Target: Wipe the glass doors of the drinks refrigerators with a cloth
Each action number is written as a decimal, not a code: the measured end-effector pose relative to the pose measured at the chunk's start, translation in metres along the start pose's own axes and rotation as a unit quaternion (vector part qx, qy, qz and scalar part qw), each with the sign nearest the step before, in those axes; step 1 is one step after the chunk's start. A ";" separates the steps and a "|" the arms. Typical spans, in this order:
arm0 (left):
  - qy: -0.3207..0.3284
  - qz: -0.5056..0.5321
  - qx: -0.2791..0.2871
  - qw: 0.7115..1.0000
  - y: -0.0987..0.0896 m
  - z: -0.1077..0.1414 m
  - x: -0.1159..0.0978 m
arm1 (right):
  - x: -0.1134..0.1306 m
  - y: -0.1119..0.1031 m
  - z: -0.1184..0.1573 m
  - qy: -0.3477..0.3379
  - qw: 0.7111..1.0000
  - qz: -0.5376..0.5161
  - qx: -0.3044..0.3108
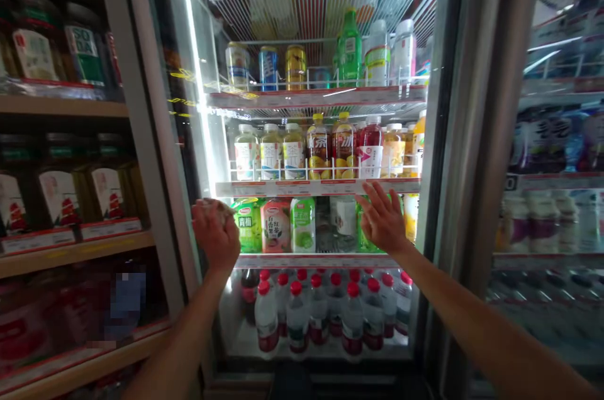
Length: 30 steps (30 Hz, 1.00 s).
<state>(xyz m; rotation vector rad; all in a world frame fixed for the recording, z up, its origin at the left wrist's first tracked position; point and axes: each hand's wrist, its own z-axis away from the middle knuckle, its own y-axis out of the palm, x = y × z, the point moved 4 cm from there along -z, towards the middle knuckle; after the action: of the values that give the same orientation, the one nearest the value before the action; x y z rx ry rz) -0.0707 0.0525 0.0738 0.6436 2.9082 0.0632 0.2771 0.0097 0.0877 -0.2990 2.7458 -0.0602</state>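
Observation:
My left hand (217,238) is raised at the left side of a lit drinks fridge, its fingers closed over a crumpled greyish cloth (214,204). Yellow reflections suggest a glass door in front of the shelves; whether either hand touches it, I cannot tell. My right hand (383,219) is up at the right, fingers spread and holding nothing, in front of a shelf edge (325,187). Between the hands stand a green bottle (249,227), a red tea bottle (276,227) and a light green bottle (302,227).
Red-capped bottles (296,315) fill the bottom of the fridge. Tea bottles (318,147) line the shelf above my hands, with cans (268,68) higher up. Wooden shelves (61,107) with dark bottles stand left. A metal door frame (481,136) and another fridge are at right.

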 end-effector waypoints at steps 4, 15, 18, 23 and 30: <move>-0.027 0.028 -0.021 0.999 0.010 -0.002 -0.013 | 0.000 0.001 0.001 0.003 1.000 0.005 0.001; 0.209 0.025 0.071 0.975 0.025 -0.002 -0.082 | -0.001 0.000 0.001 -0.001 1.000 -0.001 0.004; 0.064 0.026 0.003 0.998 0.025 -0.018 -0.063 | 0.000 0.000 0.000 -0.004 1.000 0.004 0.000; 0.159 0.065 0.057 0.984 0.045 -0.005 -0.123 | 0.000 0.000 0.000 -0.002 1.000 0.005 -0.002; 0.261 0.056 0.099 0.959 0.040 -0.005 -0.122 | -0.001 0.001 0.000 -0.002 1.000 0.004 0.001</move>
<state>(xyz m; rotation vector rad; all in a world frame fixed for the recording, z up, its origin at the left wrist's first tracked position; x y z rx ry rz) 0.0546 0.0372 0.0996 0.9504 3.4112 -0.0558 0.2776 0.0105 0.0878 -0.2863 2.7428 -0.0607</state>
